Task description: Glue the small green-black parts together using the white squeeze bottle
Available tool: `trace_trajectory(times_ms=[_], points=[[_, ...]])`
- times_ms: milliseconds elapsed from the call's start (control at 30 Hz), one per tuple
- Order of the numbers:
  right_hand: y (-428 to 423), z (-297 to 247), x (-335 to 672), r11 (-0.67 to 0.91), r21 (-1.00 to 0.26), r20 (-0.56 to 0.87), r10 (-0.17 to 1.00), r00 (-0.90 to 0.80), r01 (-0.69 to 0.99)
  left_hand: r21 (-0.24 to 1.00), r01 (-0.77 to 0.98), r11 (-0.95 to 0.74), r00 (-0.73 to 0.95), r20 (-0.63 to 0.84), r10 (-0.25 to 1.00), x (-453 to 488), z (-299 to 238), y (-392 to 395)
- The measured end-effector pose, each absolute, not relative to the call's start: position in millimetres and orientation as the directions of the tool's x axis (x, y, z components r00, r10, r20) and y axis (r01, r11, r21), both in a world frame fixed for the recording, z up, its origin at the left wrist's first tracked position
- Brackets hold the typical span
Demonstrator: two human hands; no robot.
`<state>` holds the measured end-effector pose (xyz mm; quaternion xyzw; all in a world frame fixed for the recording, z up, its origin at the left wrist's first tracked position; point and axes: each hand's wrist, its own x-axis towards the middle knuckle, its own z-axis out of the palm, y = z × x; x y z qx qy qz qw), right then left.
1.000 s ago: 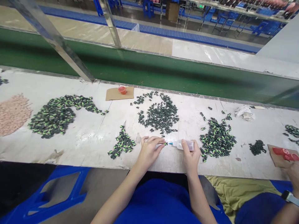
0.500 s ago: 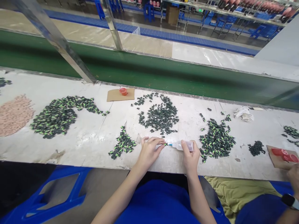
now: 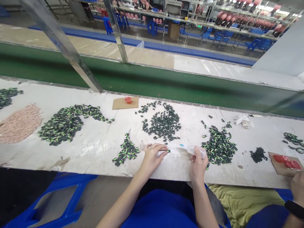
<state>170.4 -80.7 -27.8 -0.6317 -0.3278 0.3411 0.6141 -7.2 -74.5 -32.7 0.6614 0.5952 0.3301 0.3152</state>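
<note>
While left hand [image 3: 151,157] pinches piece [image 3: 168,151] between fingers [image 3: 161,147], right hand [image 3: 199,167] wraps bottle [image 3: 190,149]; piece likely light, stiff, best held by edge; bottle probably soft-walled, squeezable.

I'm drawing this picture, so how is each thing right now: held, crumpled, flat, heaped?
Left hand: pinching a part
Part: held in fingertips
Right hand: closed round the bottle
Bottle: tilted, tip apart from the part
Pink bits: heaped
Tissue: crumpled
Far-left cardboard: flat
Red cup: resting on that cardboard
</note>
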Motion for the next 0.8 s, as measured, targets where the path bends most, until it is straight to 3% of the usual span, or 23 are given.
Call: trace_trajectory(times_ms=[100,200,433,500,567,667,800], points=[[-76,-29,176,0.036,-0.996,-0.018,0.825,0.565,-0.084,0.82,0.564,-0.104,0.09,0.064,0.994,-8,-35,-74],[-64,-25,179,0.082,-0.995,0.042,0.851,0.524,-0.054,0.819,0.56,-0.126,0.102,0.082,0.991,-7,-37,-74],[-33,-24,187,-0.103,-0.93,0.11,0.838,0.535,0.353,0.827,0.541,-0.156,0.099,0.122,0.988,-7,-41,-72],[-38,-26,188,-0.035,-0.897,0.225,0.821,0.524,0.44,0.829,0.532,-0.173,0.108,0.136,0.985,-7,-42,-72],[-48,-27,185,0.065,-0.816,0.428,0.736,0.524,0.575,0.838,0.514,-0.184,0.116,0.144,0.983,-7,-42,-72],[-66,-31,172,0.229,-0.633,0.657,0.665,0.356,0.74,0.853,0.488,-0.184,0.118,0.144,0.983,-7,-42,-73],[-69,-42,145,0.39,-0.595,0.538,0.843,-0.012,0.703,0.874,0.45,-0.185,0.108,0.152,0.982,-8,-43,-75]])
